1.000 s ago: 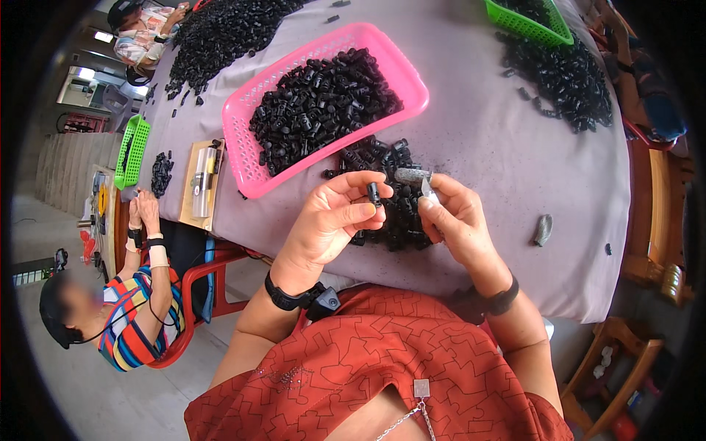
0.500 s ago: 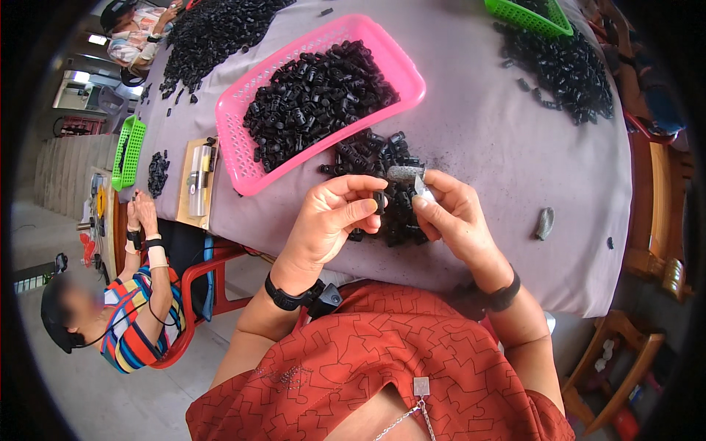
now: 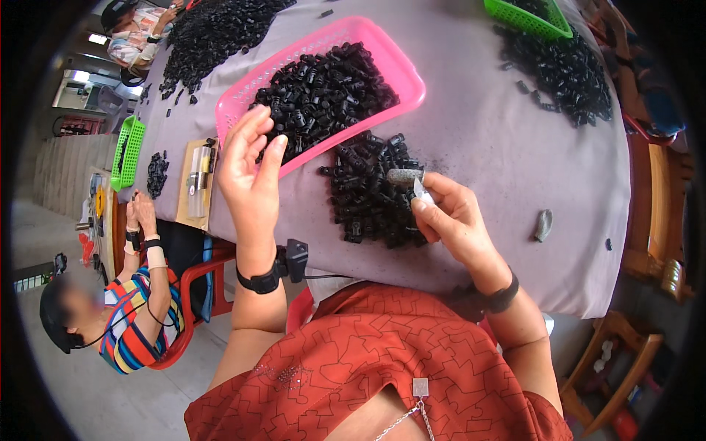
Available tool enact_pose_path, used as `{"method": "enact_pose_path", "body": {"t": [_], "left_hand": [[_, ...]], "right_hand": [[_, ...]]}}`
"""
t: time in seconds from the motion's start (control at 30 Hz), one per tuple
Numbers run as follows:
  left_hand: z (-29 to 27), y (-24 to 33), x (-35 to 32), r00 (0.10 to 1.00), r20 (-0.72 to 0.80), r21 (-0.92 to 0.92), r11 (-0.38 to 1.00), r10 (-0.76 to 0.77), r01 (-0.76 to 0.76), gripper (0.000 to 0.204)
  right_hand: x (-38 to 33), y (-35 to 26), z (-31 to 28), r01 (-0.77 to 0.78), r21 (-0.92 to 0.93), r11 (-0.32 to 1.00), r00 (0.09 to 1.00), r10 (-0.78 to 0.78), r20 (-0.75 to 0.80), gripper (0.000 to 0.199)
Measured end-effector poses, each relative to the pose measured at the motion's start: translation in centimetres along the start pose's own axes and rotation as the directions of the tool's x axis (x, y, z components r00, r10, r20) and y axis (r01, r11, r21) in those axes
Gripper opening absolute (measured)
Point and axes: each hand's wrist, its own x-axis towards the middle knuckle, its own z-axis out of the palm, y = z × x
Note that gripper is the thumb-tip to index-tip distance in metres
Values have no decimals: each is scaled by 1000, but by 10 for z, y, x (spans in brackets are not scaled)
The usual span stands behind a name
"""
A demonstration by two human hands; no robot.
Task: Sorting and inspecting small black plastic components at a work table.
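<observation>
My left hand (image 3: 250, 162) is raised at the near left rim of a pink basket (image 3: 228, 117), fingers apart, with nothing visible in it. The basket holds many small black plastic parts (image 3: 323, 95). My right hand (image 3: 456, 213) pinches a small flat white piece with a pointed, shiny end (image 3: 421, 191) between thumb and fingers. A grey finger sleeve (image 3: 404, 176) covers its index finger. Beside that hand, in front of the basket, a loose pile of similar black parts (image 3: 368, 198) lies on the grey tablecloth (image 3: 485, 140).
A second grey finger sleeve (image 3: 543, 225) lies at the right. To the left are a wooden board with a clear tube (image 3: 198, 180) and a green basket (image 3: 129, 154). Another green basket (image 3: 533, 16) and black heaps stand farther off. A person in stripes (image 3: 140, 309) sits at left.
My left hand has moved left and away from me to the pink basket and opened; the black part it held is no longer seen in it. The right hand stays nearly still.
</observation>
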Motion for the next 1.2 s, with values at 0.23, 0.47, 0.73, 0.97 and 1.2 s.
{"method": "enact_pose_path", "body": {"t": [0.23, 0.47, 0.73, 0.97, 1.2], "left_hand": [[14, 10, -40, 891, 405, 141, 977, -204, 160, 22], [14, -14, -42, 866, 500, 447, 852, 16, -274, 26], [13, -17, -41, 850, 514, 429, 892, -112, -143, 25], [5, -17, -43, 836, 525, 461, 879, -161, -120, 24], [5, 7, -49, 747, 579, 32, 924, -327, 380, 17]], "right_hand": [[0, 0, 0, -10, 15, 1000, 1000, 10, 7, 24], [0, 1, 0, 3, 1, 1000, 1000, -3, 29, 25], [-1, 2, 1, -8, -26, 1000, 1000, 8, 7, 26], [-1, 0, 1, -13, -25, 1000, 1000, 14, 11, 25], [-4, -2, 3, 6, -60, 998, 999, -4, 33, 33]]}}
